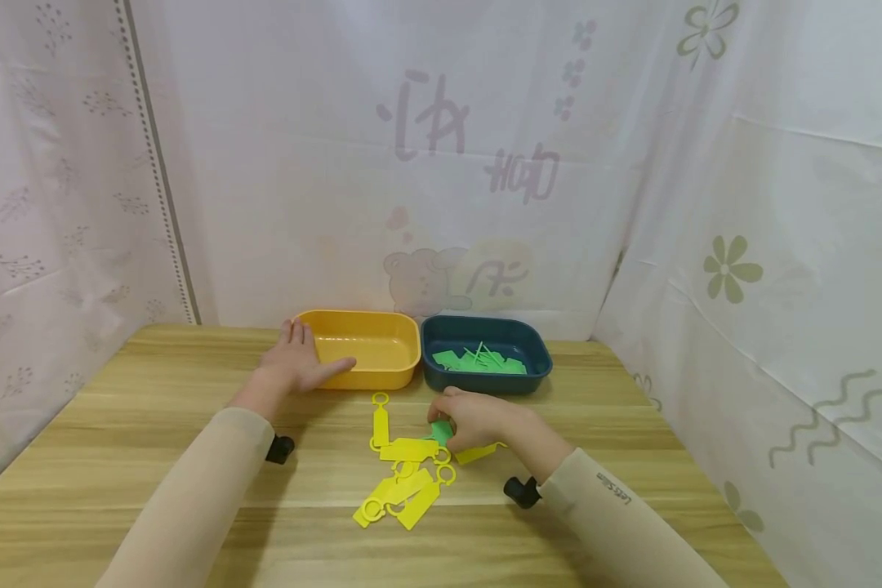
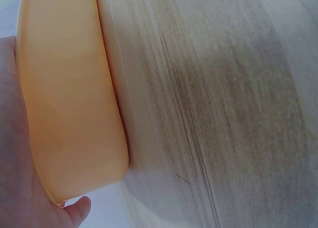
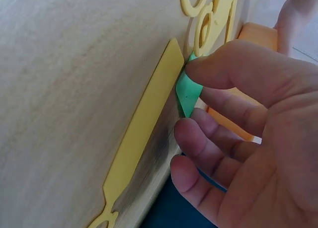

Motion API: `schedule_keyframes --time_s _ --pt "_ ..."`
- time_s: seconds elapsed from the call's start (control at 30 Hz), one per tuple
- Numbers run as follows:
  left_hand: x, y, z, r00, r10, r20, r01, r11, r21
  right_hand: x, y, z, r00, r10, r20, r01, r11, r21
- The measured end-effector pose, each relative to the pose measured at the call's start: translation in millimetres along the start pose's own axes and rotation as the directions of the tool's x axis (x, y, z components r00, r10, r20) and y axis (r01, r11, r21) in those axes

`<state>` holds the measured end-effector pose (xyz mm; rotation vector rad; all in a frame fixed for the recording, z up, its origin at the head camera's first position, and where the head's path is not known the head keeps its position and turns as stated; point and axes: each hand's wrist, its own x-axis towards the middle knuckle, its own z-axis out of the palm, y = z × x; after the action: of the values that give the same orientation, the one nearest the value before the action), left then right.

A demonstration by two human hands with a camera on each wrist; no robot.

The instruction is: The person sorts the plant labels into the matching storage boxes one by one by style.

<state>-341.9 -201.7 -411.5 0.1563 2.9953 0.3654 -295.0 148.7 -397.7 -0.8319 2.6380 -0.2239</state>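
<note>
A right hand (image 1: 481, 418) pinches 1 green tag (image 1: 442, 433) low over a wooden table (image 1: 595, 408), while the left hand (image 1: 290, 363) rests, fingers extended, on the left end of 1 orange tray (image 1: 382, 380). Sorting looks partway done: 1 navy tray (image 1: 485, 382) holds a green pile (image 1: 514, 367), too jumbled to count; at least 6 yellow tags (image 1: 407, 449), some overlapping, remain on the table.
</note>
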Motion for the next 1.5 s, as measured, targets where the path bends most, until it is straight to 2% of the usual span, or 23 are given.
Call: schedule_keyframes --time_s 0.2,0.7,1.0,1.1,1.3,1.5 --pt "-7.6 5.6 -5.4 1.0 0.006 -0.007 -0.006 1.0 0.006 -0.8 1.9 1.9 1.0 0.019 -0.01 -0.018 1.0 0.014" --pt "-5.3 4.5 -4.1 1.0 0.007 -0.005 -0.007 1.0 0.006 -4.9 9.2 -1.9 0.997 -0.013 -0.074 0.013 1.0 -0.007" --pt "-10.2 8.5 -8.1 1.0 0.014 0.0 -0.014 1.0 0.016 -5.4 14.2 -3.3 0.994 -0.036 -0.106 0.032 0.999 -0.042" --pt "-11.4 8.7 -8.8 1.0 0.014 -0.002 -0.014 1.0 0.013 -6.7 15.1 -6.9 0.992 -0.047 -0.116 0.042 0.998 -0.046" --pt "-9.6 7.4 -7.4 1.0 0.015 0.003 -0.015 1.0 0.011 -10.4 16.7 -14.7 0.993 -0.016 -0.113 0.012 0.999 -0.037" --pt "-6.5 6.4 -4.9 1.0 0.015 0.004 -0.015 1.0 0.017 -16.3 17.3 -24.2 0.988 -0.037 -0.148 0.04 0.999 0.017"
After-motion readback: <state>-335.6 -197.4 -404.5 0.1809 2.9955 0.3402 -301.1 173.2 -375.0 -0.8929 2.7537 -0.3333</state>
